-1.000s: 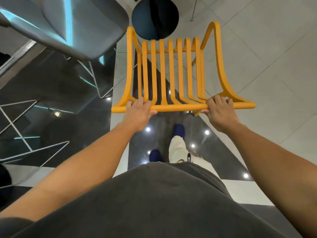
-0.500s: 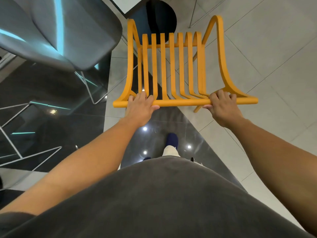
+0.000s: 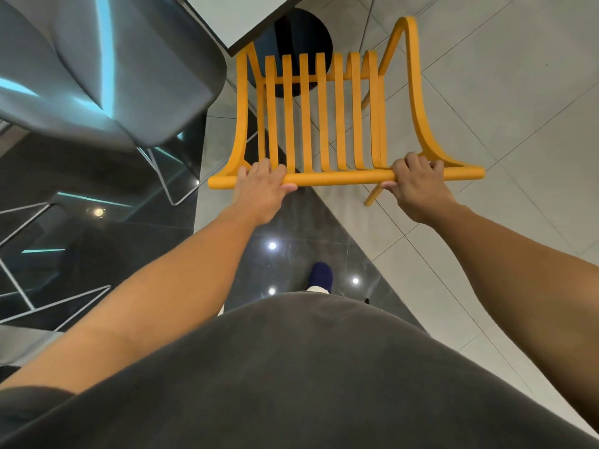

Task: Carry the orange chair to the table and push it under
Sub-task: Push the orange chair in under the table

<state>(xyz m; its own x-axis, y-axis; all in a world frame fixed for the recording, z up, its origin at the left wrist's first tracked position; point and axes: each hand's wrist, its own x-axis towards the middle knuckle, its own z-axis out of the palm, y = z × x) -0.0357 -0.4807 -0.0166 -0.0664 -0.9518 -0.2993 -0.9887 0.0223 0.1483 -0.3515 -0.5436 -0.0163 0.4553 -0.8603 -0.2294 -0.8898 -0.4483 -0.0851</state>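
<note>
The white square-cornered worktop (image 3: pixel 246 17) is cut off by the top edge. The slatted orange plastic chair (image 3: pixel 324 118) hides most of its round black base (image 3: pixel 304 30). The glossy grey chair (image 3: pixel 97 76) runs off the left edge.

The orange slatted chair (image 3: pixel 324 118), moulded with parallel vertical bars and a round top rail, is seen from above and behind, its backrest rail nearest the viewer and running level across the view. Curved side pieces sweep forward from the rail ends. One orange leg shows below the rail on the right. The white-topped table with a dark edge (image 3: pixel 240 17) lies ahead, its corner just overlapping the chair's front left end.
</note>
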